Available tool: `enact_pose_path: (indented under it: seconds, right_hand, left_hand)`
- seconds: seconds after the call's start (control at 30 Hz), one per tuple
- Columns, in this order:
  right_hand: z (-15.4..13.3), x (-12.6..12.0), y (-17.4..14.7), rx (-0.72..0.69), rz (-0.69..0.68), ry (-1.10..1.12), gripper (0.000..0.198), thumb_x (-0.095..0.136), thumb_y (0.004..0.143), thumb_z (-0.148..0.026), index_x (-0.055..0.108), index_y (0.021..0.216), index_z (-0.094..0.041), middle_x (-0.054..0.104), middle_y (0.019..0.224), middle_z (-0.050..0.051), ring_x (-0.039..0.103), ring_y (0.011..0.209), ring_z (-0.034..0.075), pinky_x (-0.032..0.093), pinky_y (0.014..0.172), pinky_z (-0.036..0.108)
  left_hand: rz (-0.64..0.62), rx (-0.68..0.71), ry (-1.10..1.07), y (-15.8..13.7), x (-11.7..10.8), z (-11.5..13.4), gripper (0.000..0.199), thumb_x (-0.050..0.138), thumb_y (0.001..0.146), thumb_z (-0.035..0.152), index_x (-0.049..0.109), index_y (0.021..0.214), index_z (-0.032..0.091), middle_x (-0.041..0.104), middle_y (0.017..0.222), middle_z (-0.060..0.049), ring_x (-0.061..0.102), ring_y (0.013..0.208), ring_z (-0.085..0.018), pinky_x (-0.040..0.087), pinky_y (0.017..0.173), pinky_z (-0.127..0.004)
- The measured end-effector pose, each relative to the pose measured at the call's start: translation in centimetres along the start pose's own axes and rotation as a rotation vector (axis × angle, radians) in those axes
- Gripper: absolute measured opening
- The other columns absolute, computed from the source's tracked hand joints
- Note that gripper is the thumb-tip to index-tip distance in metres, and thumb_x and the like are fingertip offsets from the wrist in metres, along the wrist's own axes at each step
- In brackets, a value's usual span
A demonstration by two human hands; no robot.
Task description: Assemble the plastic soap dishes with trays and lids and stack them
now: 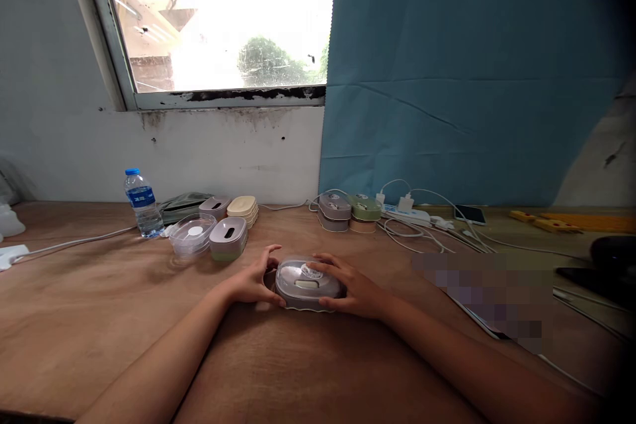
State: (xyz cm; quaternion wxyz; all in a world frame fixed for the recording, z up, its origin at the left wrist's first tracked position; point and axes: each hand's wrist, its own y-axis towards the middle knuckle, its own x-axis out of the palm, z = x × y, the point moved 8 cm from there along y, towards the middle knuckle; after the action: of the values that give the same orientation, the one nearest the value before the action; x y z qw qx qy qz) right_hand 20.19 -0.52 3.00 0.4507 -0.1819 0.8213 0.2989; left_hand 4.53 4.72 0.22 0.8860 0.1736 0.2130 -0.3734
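A small oval container (pixel 305 288) with a clear lid over a greyish body sits on the table in front of me. Its top has a slot and a round white label, and a pale wavy edge shows along its base. My right hand (pixel 348 281) grips its right side, fingers over the top and thumb at the front. My left hand (pixel 259 280) curves round the left end, thumb at the front lower edge and fingers behind. Between the left palm and the container a brownish surface shows; I cannot tell what it belongs to.
At the back left stand a water bottle (pixel 142 205), a clear round tub (pixel 191 236), a slotted pink-and-green box (pixel 228 238) and stacked cream lids (pixel 242 207). Two stacks of oval boxes (pixel 365 209) stand behind. A power strip (pixel 405 213), cables and a phone (pixel 470 214) lie right.
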Motion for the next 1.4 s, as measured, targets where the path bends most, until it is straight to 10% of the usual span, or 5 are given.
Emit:
enact_pose_path:
  seconds: [1.4]
  right_hand:
    - [0.0, -0.3, 0.0, 0.020, -0.018, 0.034, 0.063, 0.060, 0.069, -0.050, 0.045, 0.125, -0.026, 0.034, 0.131, 0.010, 0.036, 0.119, 0.029, 0.031, 0.099, 0.042]
  left_hand:
    - [-0.035, 0.009, 0.109, 0.1, 0.1, 0.8, 0.089, 0.075, 0.053, 0.028, 0.019, 0.122, 0.027, 0.053, 0.104, -0.005, 0.049, 0.100, -0.020, 0.035, 0.089, -0.035]
